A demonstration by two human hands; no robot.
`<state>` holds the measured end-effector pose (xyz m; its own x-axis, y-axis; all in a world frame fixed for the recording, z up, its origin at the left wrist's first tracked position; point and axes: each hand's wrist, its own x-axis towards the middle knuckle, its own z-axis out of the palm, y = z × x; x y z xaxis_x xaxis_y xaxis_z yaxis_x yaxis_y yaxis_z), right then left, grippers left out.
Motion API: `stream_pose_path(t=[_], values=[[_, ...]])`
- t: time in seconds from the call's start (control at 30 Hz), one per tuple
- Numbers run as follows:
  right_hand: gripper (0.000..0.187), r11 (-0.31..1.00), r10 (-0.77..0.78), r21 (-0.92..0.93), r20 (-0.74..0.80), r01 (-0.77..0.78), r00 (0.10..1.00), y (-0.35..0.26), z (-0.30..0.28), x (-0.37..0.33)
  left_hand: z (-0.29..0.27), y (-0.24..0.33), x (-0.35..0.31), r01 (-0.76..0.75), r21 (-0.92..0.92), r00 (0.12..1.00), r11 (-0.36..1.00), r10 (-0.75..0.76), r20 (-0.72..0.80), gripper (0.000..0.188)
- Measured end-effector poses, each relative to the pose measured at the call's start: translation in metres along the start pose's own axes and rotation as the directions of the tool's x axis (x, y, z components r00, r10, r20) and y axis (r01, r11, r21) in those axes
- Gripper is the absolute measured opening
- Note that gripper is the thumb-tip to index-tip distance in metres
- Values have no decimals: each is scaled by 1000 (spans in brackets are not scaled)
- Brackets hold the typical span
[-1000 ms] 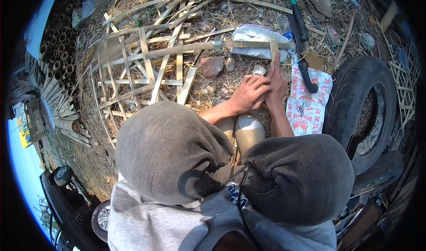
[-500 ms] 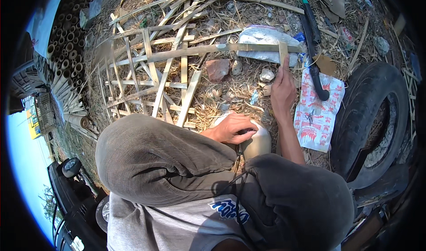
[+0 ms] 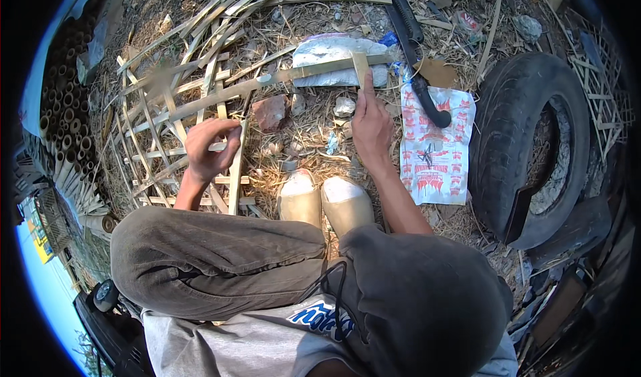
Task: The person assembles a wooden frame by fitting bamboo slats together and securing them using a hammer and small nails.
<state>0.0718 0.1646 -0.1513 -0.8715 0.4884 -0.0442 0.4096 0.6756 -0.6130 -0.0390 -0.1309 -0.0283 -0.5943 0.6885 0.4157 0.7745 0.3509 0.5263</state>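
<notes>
My right hand (image 3: 372,125) grips a short flat bamboo piece (image 3: 361,65), the index finger laid along it. Its upper end crosses a long bamboo strip (image 3: 294,74), which lies over a whitish flat block (image 3: 327,49) on the ground. The strip's left part runs over a loose lattice of woven bamboo slats (image 3: 167,153). Above that lattice's right edge is my left hand (image 3: 211,149), raised, fingers curved with a gap to the thumb and nothing visible in them. Below it stands a pale upright slat (image 3: 237,170).
A black-handled tool (image 3: 420,97) lies partly on a red-and-white printed sack (image 3: 435,170). An old tyre (image 3: 491,137) stands at the right. A reddish stone (image 3: 270,113) sits near the strip. Bamboo poles (image 3: 67,117) are stacked far left. My shoes (image 3: 347,207) rest between my arms.
My left hand has risen from beside my shoe to the left, over the lattice. The right hand keeps its hold on the short piece. The whole view has shifted, so things appear farther left.
</notes>
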Motion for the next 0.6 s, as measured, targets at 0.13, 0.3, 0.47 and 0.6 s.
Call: stream_pose_path(t=[0.13, 0.3, 0.47, 0.6], values=[[58, 998, 34, 54, -14, -34, 999, 5, 0, 1, -94, -27, 104, 48, 224, 981, 973, -89, 173, 18], [55, 990, 95, 106, 6, -95, 995, 14, -15, 1, -30, -8, 203, 64, 446, 790, 893, -319, 524, 18], [54, 984, 65, 166, -14, -62, 998, 1, -13, -3, 123, 12, 176, -12, 561, 840, 828, -296, 454, 54], [47, 902, 268, 314, 134, -297, 954, -2, -23, 3, 207, 11, 157, 392, 499, 796, 773, -557, 238, 73]])
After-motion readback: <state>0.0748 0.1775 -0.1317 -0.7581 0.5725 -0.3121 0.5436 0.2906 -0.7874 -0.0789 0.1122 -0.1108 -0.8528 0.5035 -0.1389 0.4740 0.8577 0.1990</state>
